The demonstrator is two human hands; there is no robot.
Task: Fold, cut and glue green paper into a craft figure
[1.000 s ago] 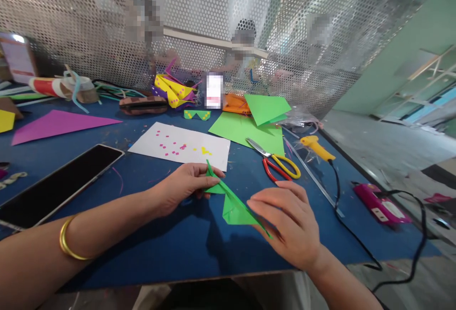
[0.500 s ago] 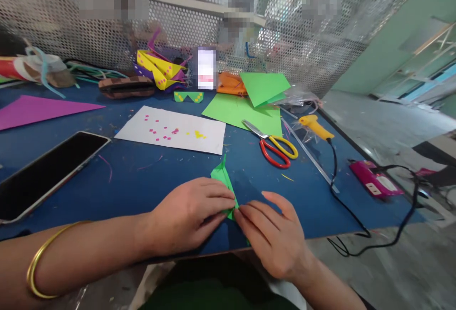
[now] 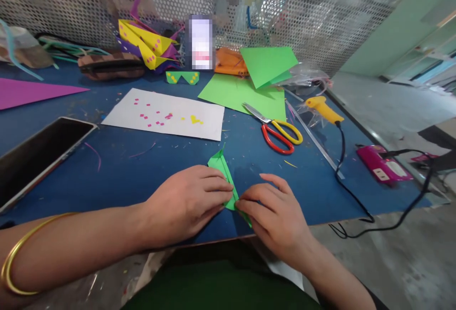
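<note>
A narrow piece of folded green paper [image 3: 218, 162] lies near the front edge of the blue table, one pointed end turned away from me. My left hand [image 3: 190, 201] is closed over its left side, the fingertips pressing on the paper. From the right, the fingertips of my right hand [image 3: 276, 215] pinch the paper's edge lower down, with the little finger lifted. My fingers hide part of the folds. Beyond the paper lies a white sheet [image 3: 160, 127] with small pink and yellow paper bits on it. Scissors [image 3: 274, 127] with red and yellow handles lie to the right.
A dark-screened phone [image 3: 39, 158] lies at left, near purple paper [image 3: 39, 94]. Green sheets [image 3: 228, 92], a yellow glue gun [image 3: 322, 109] and a pink power socket [image 3: 383, 163] with a black cable are at right. Yellow folded paper shapes [image 3: 146, 42] stand at the back.
The camera view has tilted down, so the table things sit higher in the picture. My right fingers have slid slightly along the folded green paper, and more of its lower end shows.
</note>
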